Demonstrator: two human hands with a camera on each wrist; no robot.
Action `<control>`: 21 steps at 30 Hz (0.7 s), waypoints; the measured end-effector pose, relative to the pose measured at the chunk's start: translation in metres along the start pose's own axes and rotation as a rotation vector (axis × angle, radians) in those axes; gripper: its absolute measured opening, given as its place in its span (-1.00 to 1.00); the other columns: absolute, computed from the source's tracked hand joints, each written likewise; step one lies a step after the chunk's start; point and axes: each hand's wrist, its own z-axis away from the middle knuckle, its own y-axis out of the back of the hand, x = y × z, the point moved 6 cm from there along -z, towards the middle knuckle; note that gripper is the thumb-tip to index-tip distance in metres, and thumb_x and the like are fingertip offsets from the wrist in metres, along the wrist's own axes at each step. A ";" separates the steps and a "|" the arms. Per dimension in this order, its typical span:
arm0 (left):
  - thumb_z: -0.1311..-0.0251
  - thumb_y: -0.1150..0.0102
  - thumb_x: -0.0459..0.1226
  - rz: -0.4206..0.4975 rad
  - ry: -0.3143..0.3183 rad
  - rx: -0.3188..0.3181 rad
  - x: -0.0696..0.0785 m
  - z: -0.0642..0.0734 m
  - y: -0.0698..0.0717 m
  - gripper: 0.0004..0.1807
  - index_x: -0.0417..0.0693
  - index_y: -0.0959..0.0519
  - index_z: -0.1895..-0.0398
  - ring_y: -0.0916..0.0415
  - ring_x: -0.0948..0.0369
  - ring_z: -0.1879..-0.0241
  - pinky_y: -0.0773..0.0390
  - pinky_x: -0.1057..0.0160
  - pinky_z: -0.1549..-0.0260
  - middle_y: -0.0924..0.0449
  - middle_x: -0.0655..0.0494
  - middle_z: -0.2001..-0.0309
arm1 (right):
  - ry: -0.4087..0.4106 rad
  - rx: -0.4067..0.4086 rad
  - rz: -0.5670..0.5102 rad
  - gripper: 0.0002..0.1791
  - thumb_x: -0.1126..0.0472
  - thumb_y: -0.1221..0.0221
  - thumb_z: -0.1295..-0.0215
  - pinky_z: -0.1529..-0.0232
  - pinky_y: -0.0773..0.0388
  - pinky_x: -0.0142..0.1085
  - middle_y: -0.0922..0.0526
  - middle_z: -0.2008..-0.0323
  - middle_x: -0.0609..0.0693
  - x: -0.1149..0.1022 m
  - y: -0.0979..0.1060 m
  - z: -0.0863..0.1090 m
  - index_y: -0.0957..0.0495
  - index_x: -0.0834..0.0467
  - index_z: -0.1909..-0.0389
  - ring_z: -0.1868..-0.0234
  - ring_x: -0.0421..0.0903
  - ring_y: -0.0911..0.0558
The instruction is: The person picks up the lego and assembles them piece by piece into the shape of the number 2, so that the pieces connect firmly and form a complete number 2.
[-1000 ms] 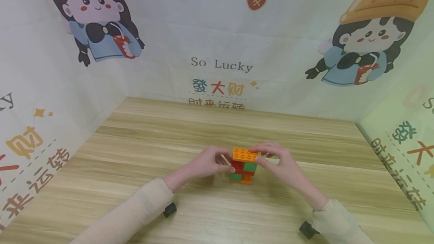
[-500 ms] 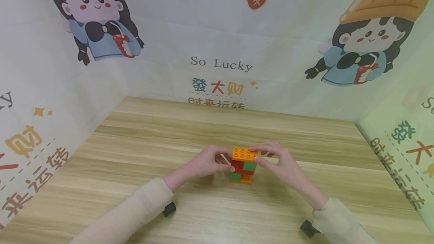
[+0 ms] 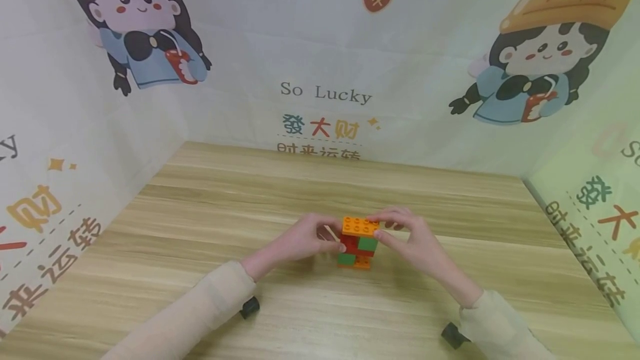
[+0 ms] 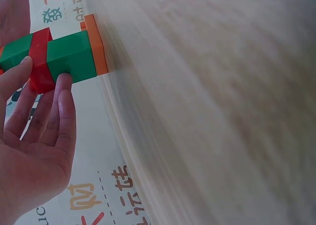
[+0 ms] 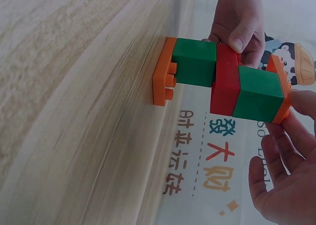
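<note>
A small tower of toy building bricks stands upright on the wooden table. Its base is an orange plate (image 5: pixel 160 82) with bare studs on one side. Above it come a lower green brick (image 4: pixel 72 57), a red brick (image 5: pixel 226 84) and an upper green brick (image 5: pixel 257 93). The top orange plate (image 3: pixel 360 226) caps the tower, studs up. My left hand (image 3: pixel 310 236) holds the tower from the left, thumb on the red brick and a fingertip by the lower green one. From the right, my right hand (image 3: pixel 412 232) pinches the top plate's right end between thumb and fingers.
The wooden table (image 3: pixel 240 193) meets printed cloth walls (image 3: pixel 240 88) at the back and both sides. Dark cylindrical pieces, a left one (image 3: pixel 250 307) and a right one (image 3: pixel 454 336), show beside the sleeves.
Both hands keep the same grip on the tower. The whole head view has shifted very slightly; nothing else has visibly moved.
</note>
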 end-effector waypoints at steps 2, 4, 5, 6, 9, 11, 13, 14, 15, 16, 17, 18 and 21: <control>-0.13 -0.39 -0.28 -0.005 -0.003 0.002 0.000 0.000 0.000 -0.75 -0.05 -0.67 0.10 -0.69 0.23 0.28 -0.67 0.32 0.33 -0.74 0.00 0.12 | -0.002 0.002 0.001 -0.69 0.24 -0.28 -0.28 0.05 -0.51 -0.27 -0.68 -0.06 -0.02 0.000 0.000 -0.001 -0.65 0.01 -0.04 0.09 -0.10 -0.53; -0.13 -0.39 -0.28 -0.005 -0.003 0.002 0.001 0.000 0.001 -0.75 -0.06 -0.67 0.10 -0.69 0.23 0.28 -0.67 0.32 0.34 -0.74 0.00 0.12 | -0.005 0.001 0.000 -0.69 0.25 -0.28 -0.28 0.05 -0.52 -0.26 -0.67 -0.06 -0.01 0.001 0.000 -0.001 -0.65 0.02 -0.04 0.08 -0.08 -0.54; -0.13 -0.39 -0.28 -0.004 -0.003 0.001 0.001 0.000 0.001 -0.74 -0.06 -0.67 0.10 -0.69 0.23 0.28 -0.68 0.32 0.33 -0.74 0.00 0.12 | -0.011 0.001 0.002 -0.69 0.25 -0.29 -0.27 0.04 -0.52 -0.26 -0.67 -0.06 -0.02 0.001 0.000 -0.001 -0.65 0.01 -0.04 0.08 -0.08 -0.54; -0.12 -0.39 -0.28 -0.002 0.000 0.000 0.001 0.000 0.001 -0.74 -0.06 -0.67 0.10 -0.69 0.24 0.28 -0.68 0.31 0.34 -0.74 -0.01 0.13 | -0.016 0.000 0.002 -0.69 0.25 -0.29 -0.27 0.04 -0.52 -0.26 -0.67 -0.06 -0.02 0.001 0.000 -0.001 -0.66 0.01 -0.03 0.08 -0.09 -0.54; -0.12 -0.40 -0.27 0.000 0.002 -0.002 0.001 0.000 0.001 -0.74 -0.06 -0.67 0.10 -0.69 0.24 0.29 -0.68 0.30 0.33 -0.74 -0.01 0.14 | -0.022 -0.001 0.001 -0.69 0.25 -0.28 -0.27 0.03 -0.52 -0.26 -0.67 -0.06 -0.01 0.001 0.000 -0.002 -0.66 0.02 -0.03 0.08 -0.06 -0.54; -0.12 -0.40 -0.27 -0.001 0.003 -0.003 0.001 -0.001 0.001 -0.74 -0.05 -0.67 0.10 -0.69 0.24 0.28 -0.68 0.31 0.32 -0.73 0.00 0.15 | -0.018 0.000 0.005 -0.70 0.24 -0.28 -0.28 0.04 -0.51 -0.28 -0.68 -0.05 0.00 0.000 0.000 -0.002 -0.66 0.01 -0.03 0.09 -0.07 -0.54; -0.13 -0.40 -0.27 -0.004 0.005 -0.002 0.001 0.000 0.001 -0.74 -0.04 -0.67 0.10 -0.69 0.24 0.28 -0.68 0.31 0.31 -0.73 0.00 0.14 | -0.007 0.000 0.009 -0.71 0.23 -0.28 -0.29 0.05 -0.50 -0.29 -0.68 -0.03 0.00 0.000 0.000 -0.002 -0.66 0.02 -0.03 0.10 -0.08 -0.53; -0.13 -0.40 -0.27 -0.005 0.005 -0.003 0.001 0.000 0.001 -0.74 -0.04 -0.67 0.10 -0.68 0.24 0.28 -0.68 0.32 0.30 -0.73 0.01 0.14 | -0.003 0.001 0.009 -0.71 0.22 -0.28 -0.29 0.06 -0.50 -0.30 -0.69 -0.03 0.00 0.000 0.000 -0.002 -0.66 0.02 -0.02 0.11 -0.09 -0.52; -0.13 -0.39 -0.27 -0.006 0.004 -0.003 0.001 0.000 0.001 -0.74 -0.04 -0.67 0.10 -0.68 0.25 0.28 -0.68 0.32 0.30 -0.73 0.01 0.13 | 0.000 0.002 0.013 -0.72 0.22 -0.28 -0.29 0.06 -0.49 -0.31 -0.69 -0.02 0.00 0.000 0.000 -0.002 -0.66 0.02 -0.02 0.12 -0.12 -0.52; -0.13 -0.39 -0.27 -0.007 0.004 -0.003 0.001 0.000 0.001 -0.74 -0.05 -0.67 0.10 -0.68 0.25 0.28 -0.68 0.32 0.29 -0.73 0.01 0.13 | 0.002 0.003 0.015 -0.72 0.22 -0.28 -0.29 0.07 -0.49 -0.31 -0.69 -0.02 0.00 0.000 0.000 -0.002 -0.66 0.02 -0.02 0.12 -0.13 -0.51; -0.13 -0.39 -0.27 -0.007 0.003 -0.001 0.001 0.000 0.001 -0.75 -0.05 -0.67 0.10 -0.68 0.25 0.28 -0.68 0.32 0.30 -0.73 0.01 0.12 | 0.005 0.005 0.017 -0.72 0.22 -0.29 -0.28 0.07 -0.50 -0.31 -0.69 -0.02 0.00 0.001 0.000 -0.002 -0.67 0.02 -0.02 0.13 -0.14 -0.51; -0.13 -0.39 -0.27 -0.009 0.002 -0.001 0.001 0.000 0.001 -0.75 -0.05 -0.67 0.10 -0.68 0.25 0.28 -0.68 0.33 0.29 -0.73 0.01 0.12 | 0.005 0.006 0.015 -0.71 0.23 -0.29 -0.28 0.07 -0.50 -0.31 -0.69 -0.02 0.00 0.001 0.000 -0.002 -0.67 0.02 -0.02 0.13 -0.12 -0.52; -0.13 -0.39 -0.27 -0.007 0.002 0.001 0.001 0.000 0.001 -0.75 -0.05 -0.67 0.11 -0.68 0.25 0.28 -0.68 0.33 0.28 -0.73 0.01 0.13 | 0.007 0.007 0.011 -0.71 0.24 -0.29 -0.27 0.07 -0.51 -0.29 -0.69 -0.02 0.00 0.001 0.001 -0.003 -0.66 0.02 -0.02 0.12 -0.04 -0.54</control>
